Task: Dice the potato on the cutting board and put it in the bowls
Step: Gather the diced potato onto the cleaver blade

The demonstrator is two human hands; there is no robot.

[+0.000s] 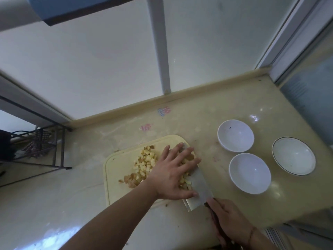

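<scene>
Beige glossy counter (234, 105); three white bowls to the right, one dark-rimmed (293, 156), two plain (235, 135) (249, 173). Wire rack (45, 150) at far left. Pale cutting board (117, 168) carries diced potato (144, 165). Left hand (171, 174) flat, fingers spread over the cubes against the cleaver blade (198, 188). Right hand (227, 219) grip closed around the cleaver handle.

Diced potato (144, 163) heaped on cream cutting board (115, 168), set on beige surface (225, 105). Left hand (173, 174) spread flat over dice, fingers against cleaver blade (200, 192). Right hand (228, 219) gripping cleaver handle. Three white bowls (249, 173) empty, right of board, apart from it.
</scene>
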